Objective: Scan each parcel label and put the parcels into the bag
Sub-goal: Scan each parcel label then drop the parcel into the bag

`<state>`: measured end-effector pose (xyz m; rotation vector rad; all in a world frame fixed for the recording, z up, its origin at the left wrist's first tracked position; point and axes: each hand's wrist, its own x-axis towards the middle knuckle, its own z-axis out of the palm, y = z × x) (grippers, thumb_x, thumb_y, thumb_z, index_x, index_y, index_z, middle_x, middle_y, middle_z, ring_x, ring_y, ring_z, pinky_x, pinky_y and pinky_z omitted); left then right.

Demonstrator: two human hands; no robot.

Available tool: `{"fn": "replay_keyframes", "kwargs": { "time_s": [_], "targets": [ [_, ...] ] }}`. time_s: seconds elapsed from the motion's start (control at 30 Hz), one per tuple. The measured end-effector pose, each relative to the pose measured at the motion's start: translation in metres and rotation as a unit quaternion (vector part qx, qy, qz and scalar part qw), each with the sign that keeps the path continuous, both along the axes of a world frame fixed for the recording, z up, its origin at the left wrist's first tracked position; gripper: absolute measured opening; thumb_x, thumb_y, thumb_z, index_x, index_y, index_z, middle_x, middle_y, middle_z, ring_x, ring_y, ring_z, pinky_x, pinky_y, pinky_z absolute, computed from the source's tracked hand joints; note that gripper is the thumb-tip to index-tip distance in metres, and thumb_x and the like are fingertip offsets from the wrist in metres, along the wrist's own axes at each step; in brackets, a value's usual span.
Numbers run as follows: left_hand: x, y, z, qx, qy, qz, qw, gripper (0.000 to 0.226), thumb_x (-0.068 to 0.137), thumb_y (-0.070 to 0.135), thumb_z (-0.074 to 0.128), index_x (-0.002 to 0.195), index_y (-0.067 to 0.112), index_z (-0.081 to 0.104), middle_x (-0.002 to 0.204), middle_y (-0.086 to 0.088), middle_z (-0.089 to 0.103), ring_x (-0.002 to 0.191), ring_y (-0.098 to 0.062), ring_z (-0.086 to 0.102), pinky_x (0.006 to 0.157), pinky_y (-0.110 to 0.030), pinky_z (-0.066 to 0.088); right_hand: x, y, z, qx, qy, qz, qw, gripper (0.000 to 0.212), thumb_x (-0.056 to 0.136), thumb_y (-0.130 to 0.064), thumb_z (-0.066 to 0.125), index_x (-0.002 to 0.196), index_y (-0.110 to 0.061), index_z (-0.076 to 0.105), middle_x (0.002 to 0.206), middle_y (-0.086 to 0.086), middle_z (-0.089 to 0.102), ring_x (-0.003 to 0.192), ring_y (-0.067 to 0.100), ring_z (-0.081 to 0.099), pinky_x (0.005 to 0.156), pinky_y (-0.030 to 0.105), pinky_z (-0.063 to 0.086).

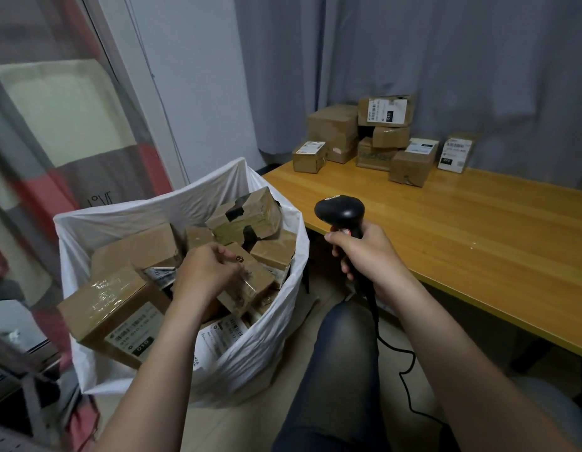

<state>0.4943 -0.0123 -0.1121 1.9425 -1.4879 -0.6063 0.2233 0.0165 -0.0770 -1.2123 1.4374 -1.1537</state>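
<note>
Gripping the scanner (340,212) in our right hand (364,252), we locate the stacked parcels (338,128) ahead-right across the table (446,230) (right hand nearer); left hand (205,272) curls over the bag (136,216), grasp indeterminate.

I sit in a small parcel-sorting room: labelled cardboard parcels (377,138) crowd my desk's (446,230) far corner, grey curtains (413,60) behind.

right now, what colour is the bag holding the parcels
White; the bag shows best in the head view.
</note>
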Motion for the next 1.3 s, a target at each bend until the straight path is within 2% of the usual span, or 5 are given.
{"fn": "replay_keyframes", "kwargs": {
  "time_s": [0.2, 0.37, 0.73, 1.07, 1.3],
  "targets": [
    [-0.037, -0.031, 0.043, -0.031, -0.103, -0.061, 0.992, 0.024, 0.077, 0.036, 0.084, 0.085, 0.034, 0.062, 0.096, 0.003, 0.067, 0.092, -0.022, 0.065, 0.074, -0.035, 0.049, -0.021, -0.006, 0.008, -0.004, 0.007, -0.029, 1.0, 0.016, 0.097, -0.024, 0.069, 0.109, -0.016, 0.066, 0.077, 0.003, 0.066, 0.049, 0.012, 0.054, 0.047, 0.028, 0.045],
    [-0.099, -0.073, 0.076, -0.025, -0.121, -0.153, 0.98, 0.028, 0.078, 0.031, 0.082, 0.1, 0.034, 0.065, 0.101, 0.004, 0.065, 0.089, -0.02, 0.066, 0.076, -0.036, 0.054, -0.063, -0.023, 0.028, -0.015, -0.006, -0.072, 0.997, 0.017, 0.097, -0.024, 0.07, 0.11, -0.015, 0.065, 0.08, 0.004, 0.066, 0.051, 0.014, 0.055, 0.047, 0.028, 0.045],
    [-0.251, -0.184, 0.111, -0.044, -0.207, -0.272, 0.939, 0.04, 0.069, 0.044, 0.09, 0.095, 0.04, 0.06, 0.125, -0.003, 0.053, 0.11, -0.032, 0.06, 0.094, -0.045, 0.054, -0.179, -0.077, 0.059, -0.05, -0.013, -0.172, 0.984, 0.019, 0.098, -0.023, 0.068, 0.113, -0.012, 0.062, 0.089, 0.007, 0.068, 0.053, 0.014, 0.058, 0.048, 0.03, 0.048],
    [-0.393, -0.285, 0.064, -0.016, -0.256, -0.304, 0.918, 0.076, 0.079, 0.054, 0.082, 0.141, 0.026, 0.049, 0.145, -0.011, 0.044, 0.135, -0.038, 0.042, 0.107, -0.051, 0.046, -0.267, -0.151, 0.042, -0.025, -0.033, -0.227, 0.973, 0.017, 0.101, -0.026, 0.065, 0.111, -0.012, 0.061, 0.092, 0.009, 0.068, 0.053, 0.016, 0.057, 0.049, 0.031, 0.05],
    [-0.464, -0.353, 0.012, 0.001, -0.25, -0.26, 0.933, 0.079, 0.086, 0.061, 0.07, 0.147, 0.025, 0.034, 0.15, -0.014, 0.033, 0.14, -0.041, 0.031, 0.11, -0.061, 0.037, -0.305, -0.199, 0.014, 0.014, -0.112, -0.219, 0.969, 0.015, 0.101, -0.022, 0.067, 0.111, -0.011, 0.063, 0.09, 0.007, 0.067, 0.051, 0.015, 0.056, 0.048, 0.03, 0.049]
  ]
}}
